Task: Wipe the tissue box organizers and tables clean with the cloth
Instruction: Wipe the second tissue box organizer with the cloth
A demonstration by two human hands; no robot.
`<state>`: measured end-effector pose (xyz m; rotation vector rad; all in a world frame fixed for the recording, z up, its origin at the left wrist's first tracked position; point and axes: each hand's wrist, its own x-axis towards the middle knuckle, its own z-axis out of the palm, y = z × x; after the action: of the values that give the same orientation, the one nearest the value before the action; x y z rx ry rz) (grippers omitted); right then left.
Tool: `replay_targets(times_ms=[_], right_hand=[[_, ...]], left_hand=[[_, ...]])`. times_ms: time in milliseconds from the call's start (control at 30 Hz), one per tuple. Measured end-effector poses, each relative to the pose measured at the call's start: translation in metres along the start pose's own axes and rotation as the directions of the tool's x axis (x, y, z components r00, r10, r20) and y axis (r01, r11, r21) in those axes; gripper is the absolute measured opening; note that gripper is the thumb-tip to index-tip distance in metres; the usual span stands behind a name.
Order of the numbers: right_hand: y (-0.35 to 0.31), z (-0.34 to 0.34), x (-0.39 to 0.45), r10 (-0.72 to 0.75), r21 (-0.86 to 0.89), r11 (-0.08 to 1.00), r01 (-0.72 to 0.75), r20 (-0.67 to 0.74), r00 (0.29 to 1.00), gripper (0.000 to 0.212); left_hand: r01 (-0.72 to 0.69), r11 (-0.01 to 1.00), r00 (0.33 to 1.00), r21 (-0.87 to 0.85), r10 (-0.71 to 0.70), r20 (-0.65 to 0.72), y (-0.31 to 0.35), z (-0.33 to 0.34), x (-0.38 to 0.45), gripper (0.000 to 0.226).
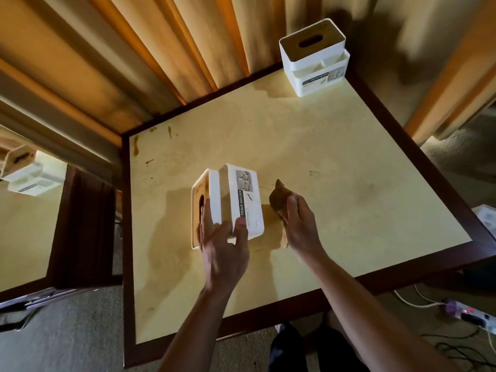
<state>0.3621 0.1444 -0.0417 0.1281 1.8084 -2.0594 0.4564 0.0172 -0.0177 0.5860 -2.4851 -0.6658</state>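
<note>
Head view, table: square table [308, 146] with a pale yellow top and dark brown border; brown stains near its far-left corner.
Head view, near organizer: white tissue box organizer [236, 200] tipped onto its side at the table's middle-left, label reading "TISSUE HOLDER" facing up, slotted wooden lid turned toward the left.
Head view, left hand: left hand [222, 245] at the organizer's near end, fingers straight, thumb on the labelled face and fingertips at the lid side; touching it with extended fingers, not wrapped round it.
Head view, right hand: right hand [298, 224] just right of the organizer, fingers curled round a brown cloth [279, 200]; the cloth bunches up above the fingers and hangs below the palm, close beside the organizer's right wall; contact cannot be told.
Head view, far organizer: second white organizer [315, 57] upright at the far-right corner, well apart from the hands.
Surroundings: striped curtain [150, 57] behind the far edge; another table [24, 226] to the left carrying a blurred third organizer [24, 170]; power strip [469, 315] and cables on the carpet at right.
Open room: bare tabletop lies right of the cloth and between the two organizers; near edge bare in front of the forearms.
</note>
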Motion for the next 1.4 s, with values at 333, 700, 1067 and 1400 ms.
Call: replay_targets(times_ms=[333,700,1067,1400], right_hand=[[-0.008,0.024,-0.006,-0.01,0.114,0.993,0.006,0.037,0.999,0.028],[-0.006,0.05,-0.025,0.16,0.192,0.964,-0.183,0.128,0.979,0.035],[-0.005,0.096,-0.038,0.393,0.445,0.739,-0.505,0.324,0.861,0.038],[0.0,0.103,-0.039,0.434,0.711,0.453,-0.538,0.351,0.83,0.037]], left_hand=[[0.275,0.932,0.961,-0.237,-0.262,0.089,-0.042,-0.044,0.004,0.038],[0.448,0.797,0.894,-0.405,-0.403,0.195,-0.05,-0.069,-0.001,0.025],[0.113,0.966,0.959,0.232,-0.167,0.23,-0.035,-0.065,0.093,0.044],[-0.113,0.944,0.922,0.311,-0.018,0.387,-0.036,-0.047,0.109,0.04]])
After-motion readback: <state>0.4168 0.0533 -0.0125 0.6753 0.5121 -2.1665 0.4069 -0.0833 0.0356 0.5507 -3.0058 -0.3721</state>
